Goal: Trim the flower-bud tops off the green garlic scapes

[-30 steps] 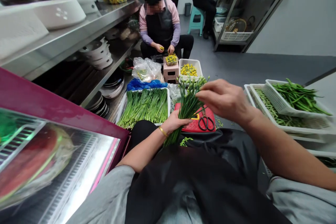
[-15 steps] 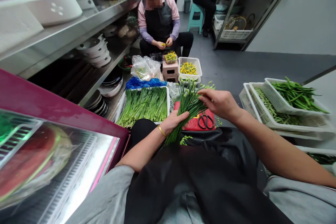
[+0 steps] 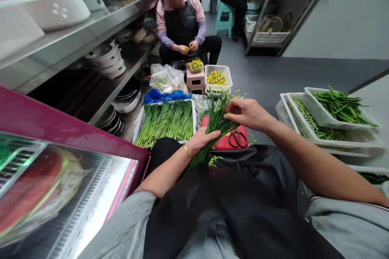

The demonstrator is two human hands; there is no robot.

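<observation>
A bunch of flowering chives (image 3: 214,119), long green stems with pale buds at the top, leans upright over my lap. My left hand (image 3: 203,139), with a gold bracelet at the wrist, is wrapped around its lower stems. At the upper right of the bunch, my right hand (image 3: 244,112) is closed in a pinch on a stem; its fingertips partly hide what they grip. Behind the bunch lie black-handled scissors (image 3: 238,139) on a red stool top (image 3: 223,142). To the left, a white basket (image 3: 194,119) holds many more chives.
A few bud tips (image 3: 215,160) lie on my dark apron (image 3: 243,194). Ahead sits a co-worker (image 3: 182,20) handling yellow flowers, beside a white basket of yellow flowers (image 3: 216,78). Stacked baskets of green beans (image 3: 334,107) stand right; a steel shelf (image 3: 121,18) runs along the left.
My right hand has moved slightly left and down, its fingers closing in against the upper stems. My left hand keeps its hold on the bunch. The view has shifted slightly.
</observation>
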